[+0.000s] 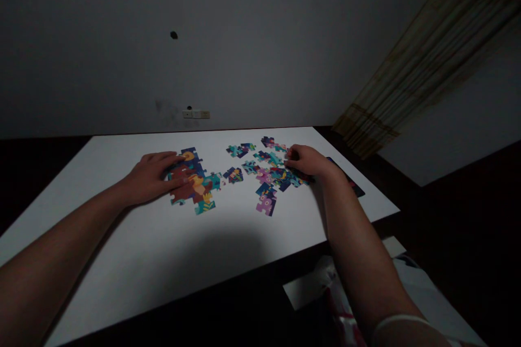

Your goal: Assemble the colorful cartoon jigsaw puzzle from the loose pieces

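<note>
Left hand (152,178), right hand (305,161) on jigsaw pieces (191,187) mid-table (122,238)

Got a joined puzzle chunk (191,179) on the left of the white table (228,211), left hand (152,178) on top. Loose puzzle pieces (266,171) sit to its right, right hand (305,160) over them, with a dark flat card (350,181) just past, by the table's edge.

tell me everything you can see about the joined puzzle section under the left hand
The joined jigsaw section is an irregular, flat cluster of interlocked pieces, cardboard by the look of them, printed in rust red, navy, orange, yellow and teal. It lies on the white table, left of the looser pieces. The left hand rests on its left side, with the fingers over its upper part.
</note>
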Motion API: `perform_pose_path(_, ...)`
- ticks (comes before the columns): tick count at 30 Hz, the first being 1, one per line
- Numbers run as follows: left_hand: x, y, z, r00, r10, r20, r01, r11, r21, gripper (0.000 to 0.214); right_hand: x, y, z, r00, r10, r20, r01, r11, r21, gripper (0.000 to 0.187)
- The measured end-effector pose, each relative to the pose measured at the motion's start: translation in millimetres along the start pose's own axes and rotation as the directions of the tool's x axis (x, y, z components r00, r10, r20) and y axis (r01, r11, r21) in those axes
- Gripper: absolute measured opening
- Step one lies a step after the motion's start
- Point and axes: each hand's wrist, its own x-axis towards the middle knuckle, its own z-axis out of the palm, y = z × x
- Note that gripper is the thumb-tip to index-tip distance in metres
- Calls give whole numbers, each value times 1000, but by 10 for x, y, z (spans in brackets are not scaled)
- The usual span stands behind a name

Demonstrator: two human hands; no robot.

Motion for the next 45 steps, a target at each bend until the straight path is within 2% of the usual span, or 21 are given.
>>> perform_pose_path(3,2,1,1,1000,-1,1,1,1000,0,111,-59,-2,-47,999,-46,5,46,997,65,13)
perform_pose_path(6,0,-1,12,1000,1,-5,-1,1000,-4,108,-124,-24,-73,983,-87,162,58,983,177,26)
perform_pose_path(8,-3,-8,19,1000,1,-5,-1,1000,-5,108,-141,-55,-64,972,-92,216,50,980,194,35)
perform_pose_path(14,-2,-6,5,1000,9,3,-9,1000,-2,110,-118,-95,-44,993,-108,39,100,980,170,24)
perform_pose_path(17,4,23,-5,1000,4,9,-4,1000,4,113,-171,-88,-113,990,-57,130,33,982,184,17)
perform_pose_path(18,7,31,-3,1000,4,6,-4,1000,2,114,-202,-94,-147,982,-36,186,5,987,164,19)
perform_pose_path(20,16,41,11,1000,6,-5,-6,1000,-3,115,-276,-121,-217,962,-17,272,-5,997,83,35)
perform_pose_path(24,42,33,52,1000,12,-12,-12,1000,-4,114,-420,-199,-314,955,-48,293,91,986,-137,60)
perform_pose_path(28,72,26,74,1000,18,-5,-18,1000,-2,114,-462,-254,-329,963,-59,261,122,965,-231,57)
perform_pose_path(32,97,29,80,1000,7,-7,-7,1000,-9,117,-406,-299,-310,932,-92,352,175,961,-214,62)
perform_pose_path(37,105,30,91,1000,20,-21,-21,999,-34,113,-367,-395,-312,911,-68,408,202,934,-295,67)
perform_pose_path(39,104,28,96,1000,14,-25,-15,999,-39,113,-419,-416,-348,917,-61,395,189,936,-295,62)
perform_pose_path(41,108,28,98,1000,12,-28,-13,999,-44,112,-554,-388,-391,942,-70,328,157,955,-249,54)
perform_pose_path(44,123,38,88,1000,19,-25,-20,999,-41,108,-954,-229,-391,993,-53,108,72,981,-182,40)
perform_pose_path(45,128,45,81,1000,23,-16,-24,999,-34,107,-1129,-153,-357,999,-28,30,34,982,-185,43)
